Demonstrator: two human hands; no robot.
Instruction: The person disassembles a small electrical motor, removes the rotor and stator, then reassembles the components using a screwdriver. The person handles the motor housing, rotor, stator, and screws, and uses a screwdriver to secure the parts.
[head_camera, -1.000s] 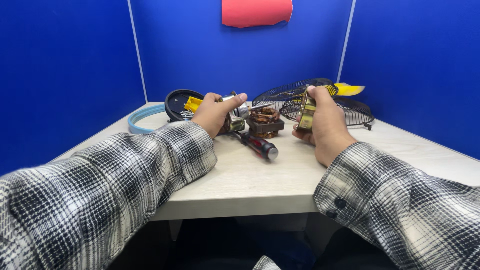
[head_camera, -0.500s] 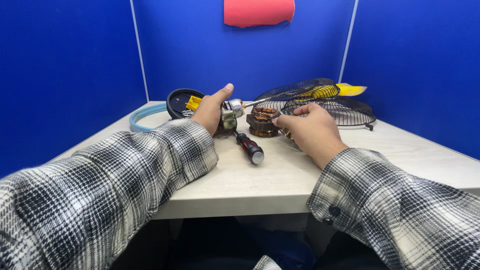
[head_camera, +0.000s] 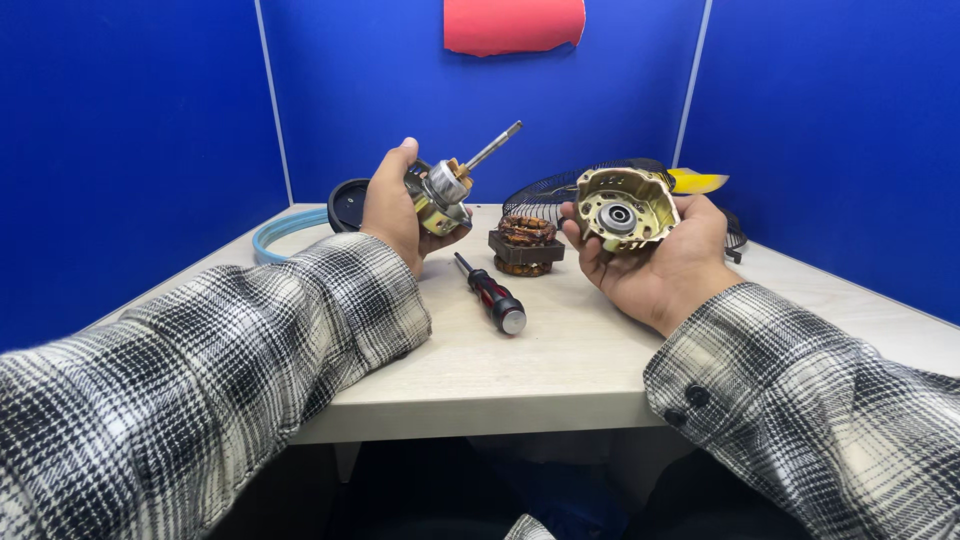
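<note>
My left hand (head_camera: 392, 205) holds a motor rotor (head_camera: 445, 187) with a steel shaft pointing up and to the right, lifted above the table. My right hand (head_camera: 655, 255) grips a gold-coloured motor end cover (head_camera: 618, 209), its inner face with the round bearing turned toward me. Between the two hands, on the table, sits a stator with copper windings (head_camera: 526, 245). A screwdriver with a red and black handle (head_camera: 491, 293) lies just in front of the stator, handle toward me.
The light wooden table (head_camera: 520, 360) is boxed in by blue partition walls. A black wire fan guard (head_camera: 560, 195) and a yellow blade (head_camera: 697, 181) lie at the back right. A black round part (head_camera: 347, 203) and a light blue ring (head_camera: 285, 232) lie at the back left.
Both hands have risen from the table. My right hand now holds the gold end cover, face toward me. My left hand has tilted the rotor so its shaft points up.
</note>
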